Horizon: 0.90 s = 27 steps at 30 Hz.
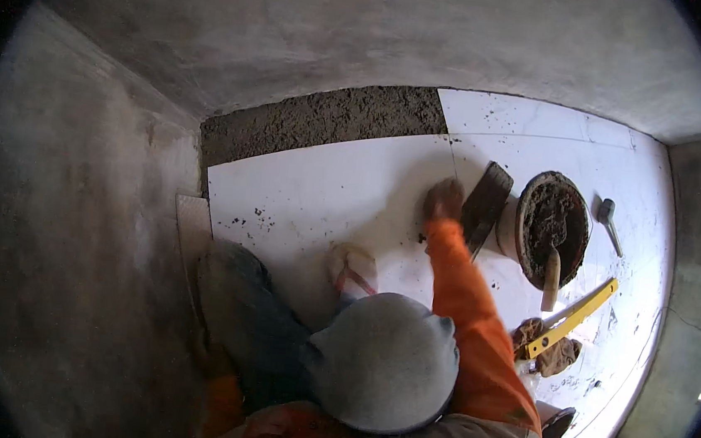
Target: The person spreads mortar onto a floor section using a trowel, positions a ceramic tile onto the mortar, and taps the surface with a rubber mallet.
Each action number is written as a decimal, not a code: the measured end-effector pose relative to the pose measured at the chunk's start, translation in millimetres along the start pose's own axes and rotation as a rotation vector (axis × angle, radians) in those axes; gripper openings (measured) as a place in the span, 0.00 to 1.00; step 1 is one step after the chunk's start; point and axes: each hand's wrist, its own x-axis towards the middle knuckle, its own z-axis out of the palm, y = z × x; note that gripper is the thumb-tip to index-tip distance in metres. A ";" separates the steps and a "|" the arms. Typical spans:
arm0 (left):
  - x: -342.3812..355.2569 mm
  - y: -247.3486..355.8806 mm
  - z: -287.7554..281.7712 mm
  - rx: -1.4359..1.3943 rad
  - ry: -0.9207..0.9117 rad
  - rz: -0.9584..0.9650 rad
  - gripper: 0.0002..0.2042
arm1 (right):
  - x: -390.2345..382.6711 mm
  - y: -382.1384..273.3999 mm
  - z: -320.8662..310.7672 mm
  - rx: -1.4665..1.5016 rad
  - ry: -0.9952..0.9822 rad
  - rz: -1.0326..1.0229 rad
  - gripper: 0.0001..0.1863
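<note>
Head view showed a person crouched over white tiles (319, 191), cap (384, 362) in the foreground. Right hand (444, 200), on an orange sleeve (464, 304), rested on the tile at a joint; its fingers looked curled together, but whether it held anything could not be told. A trowel (485, 206) lay just beside that hand, leaning against a mortar bucket (551, 228). Left hand was not seen. A mortar bed (317, 120) lay bare beyond the tile. A yellow level (571, 318) and a hammer (608, 223) lay right of the bucket.
</note>
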 end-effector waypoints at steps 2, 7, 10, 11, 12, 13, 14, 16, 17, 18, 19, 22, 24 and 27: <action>-21.2 -10.5 -17.2 0.075 0.052 -0.085 0.24 | -49.3 -84.0 -32.7 0.231 0.011 0.025 0.27; -54.6 -4.8 -32.3 0.143 -0.015 -0.157 0.23 | -126.5 -76.5 -69.0 0.608 0.014 -0.233 0.26; -75.0 1.7 -53.7 0.222 -0.042 -0.204 0.23 | -126.8 -73.4 -84.2 0.352 -0.119 -0.266 0.24; -81.0 3.3 -58.5 0.235 -0.058 -0.221 0.23 | -123.1 -77.6 -96.9 0.343 -0.036 -0.287 0.23; -84.5 5.1 -62.0 0.244 -0.077 -0.231 0.23 | -117.5 -80.6 -111.1 0.330 0.053 -0.306 0.23; -88.0 8.6 -67.2 0.251 -0.093 -0.244 0.23 | -114.5 -80.2 -116.7 0.360 0.098 -0.319 0.22; -89.8 9.8 -69.1 0.257 -0.109 -0.252 0.22 | -113.8 -78.9 -117.6 0.382 0.110 -0.326 0.22; -89.8 12.3 -71.9 0.270 -0.143 -0.261 0.22 | -109.2 -73.7 -120.6 0.399 0.110 -0.331 0.21; -89.5 14.0 -72.3 0.279 -0.160 -0.266 0.22 | -107.5 -73.3 -119.2 0.407 0.102 -0.339 0.20; -88.6 14.6 -73.1 0.287 -0.174 -0.268 0.22 | -105.8 -73.3 -118.7 0.410 0.096 -0.344 0.20; -87.0 15.9 -72.9 0.299 -0.186 -0.272 0.22 | -104.3 -73.0 -118.6 0.418 0.090 -0.349 0.19; -76.5 20.3 -66.2 0.340 -0.240 -0.293 0.22 | -98.4 -69.5 -120.9 0.429 0.076 -0.358 0.18; -71.1 21.2 -63.5 0.361 -0.280 -0.317 0.22 | -94.2 -67.2 -122.8 0.438 0.062 -0.364 0.17; -59.9 21.7 -58.9 0.404 -0.368 -0.364 0.22 | -87.9 -59.8 -129.3 0.450 0.045 -0.362 0.16</action>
